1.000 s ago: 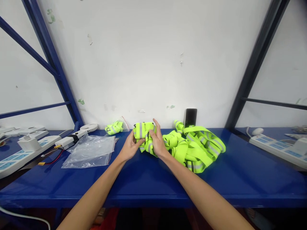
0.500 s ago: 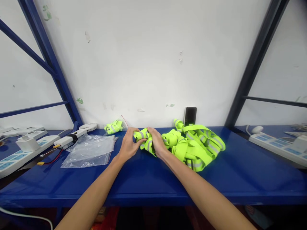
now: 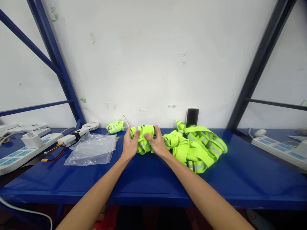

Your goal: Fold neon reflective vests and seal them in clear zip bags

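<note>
A folded bundle of neon yellow reflective strap point(image 3: 143, 138) sits between both my hands at the back middle of the blue shelf point(image 3: 153, 179). My left hand point(image 3: 130, 146) grips its left side, thumb on top. My right hand point(image 3: 157, 143) pinches its right side with curled fingers. A loose heap of the same yellow straps point(image 3: 196, 147) lies just to the right, touching the bundle. A small packed strap in a clear bag point(image 3: 115, 126) rests by the wall to the left.
Empty clear plastic bags point(image 3: 92, 148) lie left of my hands. A small white fan point(image 3: 90, 125), a white device with red wires point(image 3: 69, 139) and power strips point(image 3: 24, 150) sit further left. A black phone point(image 3: 192, 117) leans on the wall. Another power strip point(image 3: 280, 147) lies right.
Both hands have pulled the strap bundle tighter and shifted it slightly left, away from the loose heap. My fingers moved from flat on top to gripping its sides.
</note>
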Available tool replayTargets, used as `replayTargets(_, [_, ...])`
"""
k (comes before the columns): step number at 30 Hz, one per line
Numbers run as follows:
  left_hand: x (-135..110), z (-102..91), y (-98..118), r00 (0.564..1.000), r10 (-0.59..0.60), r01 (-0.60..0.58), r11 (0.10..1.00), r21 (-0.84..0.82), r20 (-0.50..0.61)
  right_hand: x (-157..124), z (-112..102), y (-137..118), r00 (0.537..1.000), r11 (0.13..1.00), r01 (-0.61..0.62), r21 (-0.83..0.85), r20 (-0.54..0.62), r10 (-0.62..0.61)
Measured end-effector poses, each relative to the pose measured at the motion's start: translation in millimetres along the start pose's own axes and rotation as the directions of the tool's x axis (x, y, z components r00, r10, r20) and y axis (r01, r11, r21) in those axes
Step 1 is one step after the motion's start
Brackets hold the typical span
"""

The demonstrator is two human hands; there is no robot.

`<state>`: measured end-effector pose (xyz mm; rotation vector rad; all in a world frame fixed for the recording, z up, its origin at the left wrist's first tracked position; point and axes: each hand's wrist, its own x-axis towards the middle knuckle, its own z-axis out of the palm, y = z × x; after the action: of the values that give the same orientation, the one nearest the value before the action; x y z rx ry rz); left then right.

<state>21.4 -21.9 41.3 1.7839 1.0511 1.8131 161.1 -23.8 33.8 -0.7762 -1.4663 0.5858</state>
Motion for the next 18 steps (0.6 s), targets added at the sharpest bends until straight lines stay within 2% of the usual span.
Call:
replayTargets(2, [2.0, 0.9, -0.7, 0.999, -0.055, 0.055, 0.994, -0.092, 0.003, 2.1, 2.1, 0.2, 0.996, 0.985, -0.074, 0.159, 0.058, 0.065])
replayTargets(4, [4.3, 0.0, -4.8, 0.994, -0.11, 0.113, 0.986, -0.127, 0.027, 2.8, 5.5, -0.7, 0.993, 0.967, -0.114, 0.228, 0.052, 0.105])
replayTargets(11, [1.1, 2.7, -16.8, 0.976, -0.201, 0.207, 0.976, -0.066, 0.082, 2.9, 11.3, -0.3, 0.979, 0.978, -0.094, 0.185, -0.159, 0.124])
replayTargets(13, [-3.2, 4.8, -17.8, 0.977, -0.146, 0.151, 0.988, -0.025, 0.153, 4.0, 9.8, 2.2, 0.959, 0.977, -0.115, 0.182, -0.236, 0.157])
replayTargets(15, [-7.4, 5.4, -18.6, 0.972, -0.028, 0.018, 0.999, 0.045, 0.234, 5.3, 7.9, 5.6, 0.93, 0.966, -0.161, 0.205, -0.297, 0.217])
replayTargets(18, [-11.0, 3.3, -19.4, 0.931, 0.087, -0.152, 0.975, 0.16, 0.354, 7.0, 5.7, 11.2, 0.871, 0.889, -0.293, 0.352, -0.284, 0.4])
